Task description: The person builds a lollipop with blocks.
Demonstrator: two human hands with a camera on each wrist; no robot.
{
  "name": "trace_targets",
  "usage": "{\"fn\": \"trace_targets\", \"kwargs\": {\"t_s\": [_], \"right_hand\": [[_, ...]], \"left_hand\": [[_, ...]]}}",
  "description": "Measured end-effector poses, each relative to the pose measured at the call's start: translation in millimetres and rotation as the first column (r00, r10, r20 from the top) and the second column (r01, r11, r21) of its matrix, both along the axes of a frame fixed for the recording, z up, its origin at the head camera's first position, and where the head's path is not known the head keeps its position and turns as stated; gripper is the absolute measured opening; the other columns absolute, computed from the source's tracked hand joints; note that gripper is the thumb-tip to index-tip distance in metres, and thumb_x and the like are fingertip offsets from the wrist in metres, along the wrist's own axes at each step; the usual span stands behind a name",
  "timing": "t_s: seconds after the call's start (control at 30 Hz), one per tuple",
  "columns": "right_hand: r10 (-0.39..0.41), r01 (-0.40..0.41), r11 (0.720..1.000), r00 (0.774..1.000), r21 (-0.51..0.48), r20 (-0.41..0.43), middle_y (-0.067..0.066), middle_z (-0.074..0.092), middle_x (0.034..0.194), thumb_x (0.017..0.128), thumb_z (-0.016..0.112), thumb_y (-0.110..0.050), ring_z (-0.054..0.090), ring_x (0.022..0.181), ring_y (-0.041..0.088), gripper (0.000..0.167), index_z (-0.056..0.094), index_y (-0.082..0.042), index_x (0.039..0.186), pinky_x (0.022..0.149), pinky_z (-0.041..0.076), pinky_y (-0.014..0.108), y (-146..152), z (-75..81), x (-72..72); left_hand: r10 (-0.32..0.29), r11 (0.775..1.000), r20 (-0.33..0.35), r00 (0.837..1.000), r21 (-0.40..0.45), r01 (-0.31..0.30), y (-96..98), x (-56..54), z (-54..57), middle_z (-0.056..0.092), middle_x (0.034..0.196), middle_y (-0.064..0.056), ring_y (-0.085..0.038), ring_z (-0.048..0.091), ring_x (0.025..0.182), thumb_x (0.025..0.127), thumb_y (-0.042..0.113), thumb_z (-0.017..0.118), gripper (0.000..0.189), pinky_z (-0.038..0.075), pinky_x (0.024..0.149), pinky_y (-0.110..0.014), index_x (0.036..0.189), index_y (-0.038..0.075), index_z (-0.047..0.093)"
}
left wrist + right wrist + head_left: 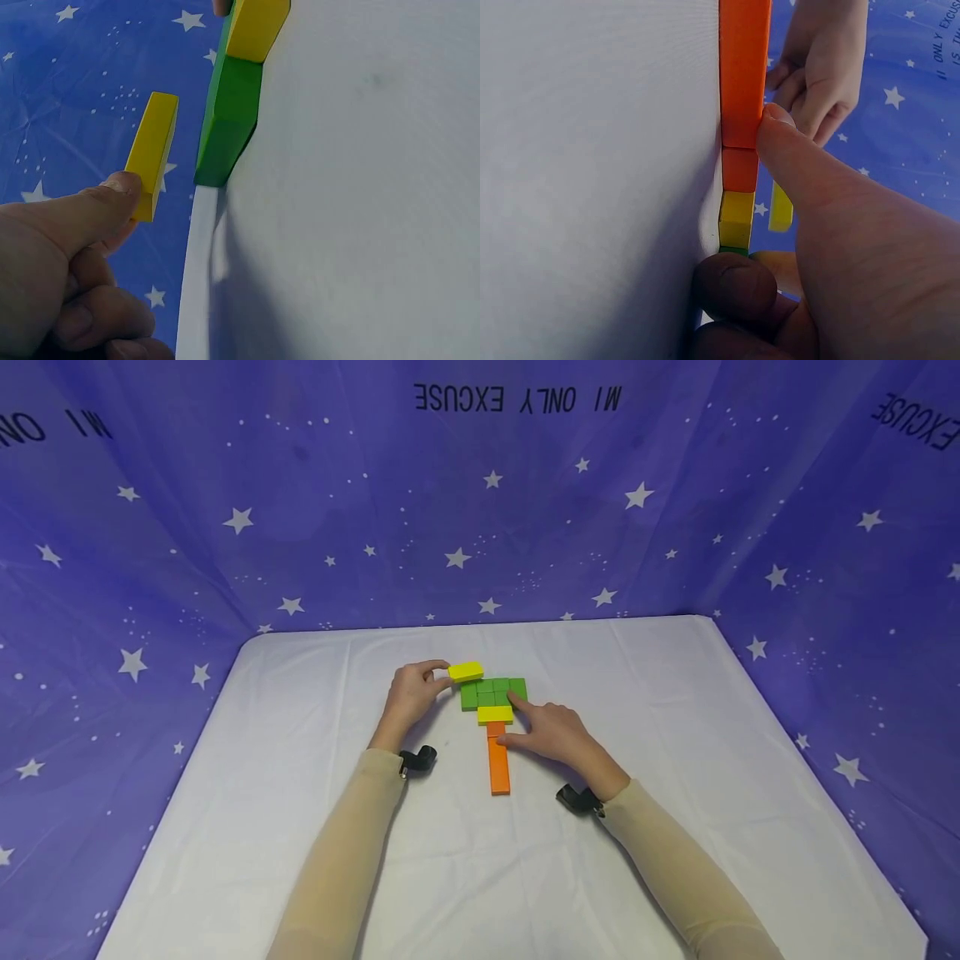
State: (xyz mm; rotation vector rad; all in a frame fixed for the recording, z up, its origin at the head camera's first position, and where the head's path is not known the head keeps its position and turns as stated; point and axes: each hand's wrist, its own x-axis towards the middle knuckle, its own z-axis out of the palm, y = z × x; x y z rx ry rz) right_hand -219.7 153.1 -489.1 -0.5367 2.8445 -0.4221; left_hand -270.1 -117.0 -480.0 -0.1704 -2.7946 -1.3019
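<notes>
My left hand (411,695) pinches a yellow rectangular block (466,672) by one end, between thumb and fingers. In the left wrist view this yellow block (152,154) is held apart from the laid blocks. A patch of green blocks (486,699) lies on the table below it, joined by a second yellow block (495,716) at its near side. From there a short orange block and a long orange block (498,768) run toward me in a line. My right hand (558,732) touches the orange blocks with its thumb and the green patch with its index finger.
A white cloth covers the table (262,827). Purple star-printed curtains (390,560) stand behind it and along both sides. Small black cameras are strapped at the left wrist (418,760) and right wrist (577,799).
</notes>
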Motion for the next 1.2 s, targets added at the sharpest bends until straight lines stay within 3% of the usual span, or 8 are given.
{"fn": "trace_targets", "kwargs": {"t_s": [0.73, 1.2], "right_hand": [[-0.001, 0.001, 1.0, 1.0, 0.011, -0.017, -0.002, 0.033, 0.053, 0.076, 0.055, -0.083, 0.027, 0.05, 0.015, 0.102, 0.034, -0.022, 0.155, 0.048, 0.024, 0.033, -1.0, 0.8, -0.1], [0.006, -0.005, 1.0, 1.0, 0.012, -0.018, -0.002, 0.034, 0.053, 0.076, 0.055, -0.083, 0.028, 0.049, 0.015, 0.103, 0.034, -0.022, 0.155, 0.048, 0.024, 0.033, -0.9, 1.2, 0.2]], "left_hand": [[-0.075, 0.996, 0.047, 0.996, -0.053, 0.078, 30.1, -27.1, -1.5, 0.047, 0.064, -0.003, -0.016, 0.037, 0.054, 0.09, 0.028, 0.072, 0.032, 0.029, 0.051, -0.032, 0.121, 0.021, 0.072], [-0.083, 0.993, 0.116, 0.99, -0.072, 0.092, 34.4, -30.4, -5.6, 0.053, 0.071, -0.005, -0.018, 0.043, 0.061, 0.092, 0.032, 0.071, 0.031, 0.034, 0.058, -0.033, 0.122, 0.022, 0.072]]}}
